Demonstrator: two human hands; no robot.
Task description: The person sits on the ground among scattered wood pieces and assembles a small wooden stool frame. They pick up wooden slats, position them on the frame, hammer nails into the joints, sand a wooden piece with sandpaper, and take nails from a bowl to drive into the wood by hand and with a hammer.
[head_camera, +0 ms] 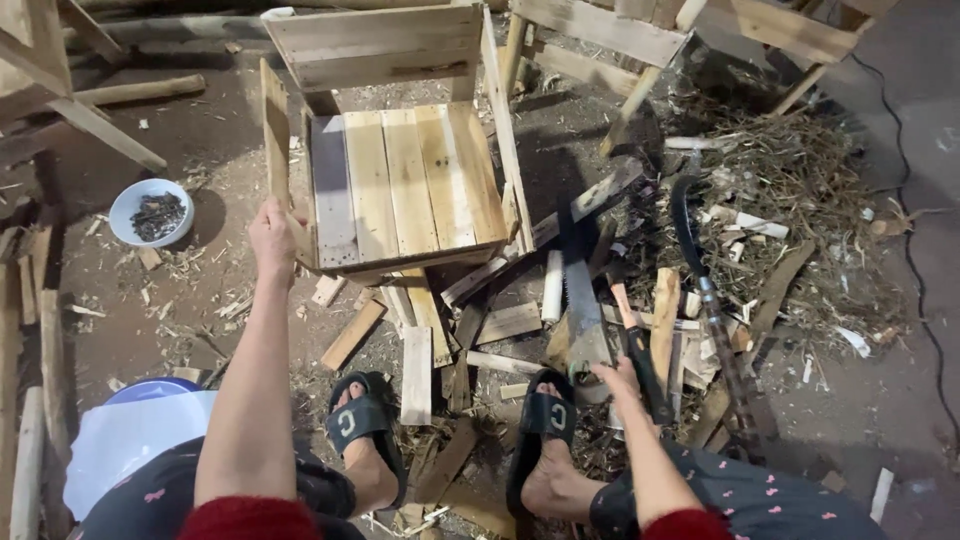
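Note:
A small chair (410, 180) of pale wooden slats lies tipped on the dirt floor in front of me. My left hand (272, 235) grips a narrow side board (275, 130) at the chair's left edge. My right hand (618, 380) reaches down by my right foot and touches the handle end of a hand saw (580, 290) lying on wood scraps. A hammer (635, 335) with a dark grip lies right beside that hand. Whether the fingers have closed around a tool is hidden.
Offcuts and shavings (430, 350) litter the ground around my sandalled feet. A white bowl of dark nails (152, 212) sits at left. A curved saw (715, 320) lies at right near a brush pile (790, 180). More wooden frames (600, 30) stand behind. A cable (915, 250) runs along the right.

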